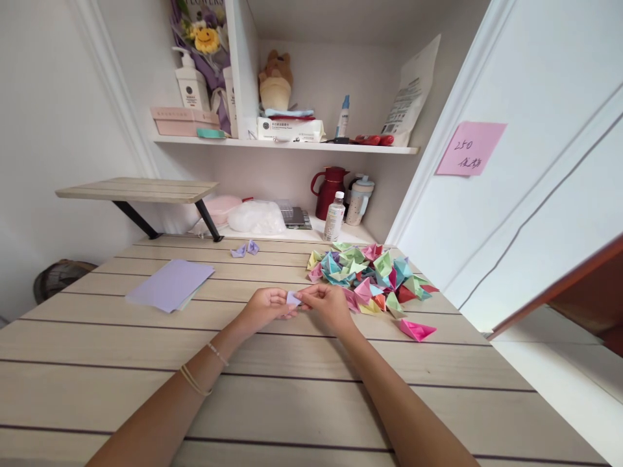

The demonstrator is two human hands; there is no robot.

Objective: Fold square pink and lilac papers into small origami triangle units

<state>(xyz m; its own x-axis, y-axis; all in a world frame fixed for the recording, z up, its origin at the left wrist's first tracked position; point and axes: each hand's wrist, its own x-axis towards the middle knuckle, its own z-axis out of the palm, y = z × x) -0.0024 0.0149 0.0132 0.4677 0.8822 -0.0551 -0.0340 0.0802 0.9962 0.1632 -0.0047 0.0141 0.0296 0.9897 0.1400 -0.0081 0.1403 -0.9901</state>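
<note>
A small folded piece of lilac paper (293,298) is held between both hands over the middle of the table. My left hand (267,307) grips its left side with the fingers closed. On the right side, my right hand (327,303) pinches the same paper. Several folded paper boats (363,272) in many colours lie in a pile just beyond and right of my right hand. One bright pink boat (417,330) sits apart, nearer the front. Two small lilac folded pieces (245,248) rest near the back. A stack of lilac sheets (170,284) lies at the left.
A small raised wooden shelf (136,189) on black legs stands at the back left of the table (263,408). Behind the pile are a clear bottle (334,217), a red jug (331,193) and a cup (359,202). A plastic bag (257,216) lies at the back.
</note>
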